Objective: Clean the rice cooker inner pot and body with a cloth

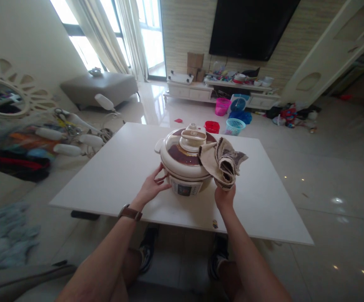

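Note:
A cream pressure cooker (pixel 186 170) with a brown-topped lid and a front control panel stands on the white table (pixel 106 180). My left hand (pixel 152 184), with a brown-strapped watch at the wrist, is at the cooker's left front side, its fingers apart and touching or very near the body. At the cooker's right side, my right hand (pixel 225 195) grips a crumpled beige and brown cloth (pixel 222 161). Part of the cloth lies over the right edge of the lid. The cloth hides most of the right fingers.
Beyond the table are a red basket (pixel 212 127), a light blue basket (pixel 235 126) and a pink basket (pixel 222 106). A lamp with white shades (pixel 67 149) stands at the left. A small sticker (pixel 215 224) is near the table's front edge.

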A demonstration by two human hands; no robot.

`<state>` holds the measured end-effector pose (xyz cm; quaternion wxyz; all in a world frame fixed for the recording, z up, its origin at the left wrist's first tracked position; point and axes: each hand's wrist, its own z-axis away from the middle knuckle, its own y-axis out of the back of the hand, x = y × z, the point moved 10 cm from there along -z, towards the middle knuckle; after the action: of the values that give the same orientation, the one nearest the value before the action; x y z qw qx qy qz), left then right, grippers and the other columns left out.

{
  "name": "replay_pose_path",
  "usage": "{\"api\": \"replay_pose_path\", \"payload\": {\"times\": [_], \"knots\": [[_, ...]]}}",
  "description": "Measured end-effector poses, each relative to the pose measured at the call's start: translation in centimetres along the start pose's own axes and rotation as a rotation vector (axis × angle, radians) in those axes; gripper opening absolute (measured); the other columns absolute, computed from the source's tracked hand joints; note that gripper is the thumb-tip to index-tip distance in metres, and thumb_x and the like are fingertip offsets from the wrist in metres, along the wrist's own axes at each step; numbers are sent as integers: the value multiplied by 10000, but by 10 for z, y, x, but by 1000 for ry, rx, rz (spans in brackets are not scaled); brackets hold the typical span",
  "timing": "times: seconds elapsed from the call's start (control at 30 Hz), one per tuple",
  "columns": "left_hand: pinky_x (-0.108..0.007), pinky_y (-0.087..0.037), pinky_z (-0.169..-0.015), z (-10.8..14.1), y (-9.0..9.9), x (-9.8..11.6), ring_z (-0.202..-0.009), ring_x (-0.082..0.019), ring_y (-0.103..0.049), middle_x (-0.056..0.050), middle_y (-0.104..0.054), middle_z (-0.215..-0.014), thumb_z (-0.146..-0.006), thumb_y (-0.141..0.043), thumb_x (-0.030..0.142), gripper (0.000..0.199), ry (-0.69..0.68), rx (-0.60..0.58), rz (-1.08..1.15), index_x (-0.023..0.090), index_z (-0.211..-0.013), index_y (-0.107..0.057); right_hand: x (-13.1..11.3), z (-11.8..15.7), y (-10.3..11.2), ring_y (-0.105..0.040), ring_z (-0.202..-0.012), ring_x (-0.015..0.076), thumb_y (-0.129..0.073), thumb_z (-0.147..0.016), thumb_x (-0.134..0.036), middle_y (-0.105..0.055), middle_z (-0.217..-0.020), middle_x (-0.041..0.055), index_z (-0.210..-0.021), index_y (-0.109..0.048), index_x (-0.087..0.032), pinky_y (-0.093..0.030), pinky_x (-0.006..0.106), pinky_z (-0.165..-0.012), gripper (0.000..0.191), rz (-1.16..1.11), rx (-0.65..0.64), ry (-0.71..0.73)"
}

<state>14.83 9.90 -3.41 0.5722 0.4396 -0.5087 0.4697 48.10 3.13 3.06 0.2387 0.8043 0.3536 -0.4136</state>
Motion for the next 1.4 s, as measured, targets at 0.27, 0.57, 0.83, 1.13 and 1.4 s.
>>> {"api": "replay_pose_path", "payload": {"times": [0.27,0.57,0.83,1.13,1.4], "knots": [[-574,-552,-1155,-7,9,-6,-1261,-363,-714,-101,-458,-1669,-611,-983,231,1085,-44,131,8,292,-1588,-515,3,-4,-5,-732,-1158,299,-700,-821,-288,-784,-1201,155,-1108,-751,-188,-559,499,-1061,308,51,-23,24],[-564,-547,-1162,-3,8,-2,-1273,-367,-706,-114,-496,-1644,-626,-974,188,1059,-64,188,-12,281,-1582,-527,13,-24,-9,-753,-1105,297,-778,-782,-346,-805,-1157,147,-1095,-757,-189,-583,480,-1028,352,-1,-78,-50],[-519,-539,-1175,2,-13,-1,-1315,-332,-685,-78,-503,-1650,-705,-922,179,1071,-123,219,-49,329,-1640,-422,20,-53,-7,-704,-1215,304,-793,-783,-471,-780,-1220,147,-1151,-727,-197,-524,515,-1126,464,-62,-94,-58],[-496,-532,-1174,-10,-24,2,-1295,-319,-699,-67,-562,-1608,-681,-916,139,1048,-83,221,-1,352,-1609,-477,18,-38,-18,-637,-1332,331,-712,-839,-405,-723,-1344,173,-1270,-709,-165,-408,606,-1222,493,-4,9,-16],[-515,-585,-1094,-11,-16,-4,-1208,-341,-740,-81,-692,-1462,-592,-976,173,1084,-9,248,16,331,-1572,-538,-33,47,-55,-571,-1385,369,-730,-802,-393,-736,-1314,90,-1220,-754,-303,-364,647,-1245,428,285,-234,246]]}}
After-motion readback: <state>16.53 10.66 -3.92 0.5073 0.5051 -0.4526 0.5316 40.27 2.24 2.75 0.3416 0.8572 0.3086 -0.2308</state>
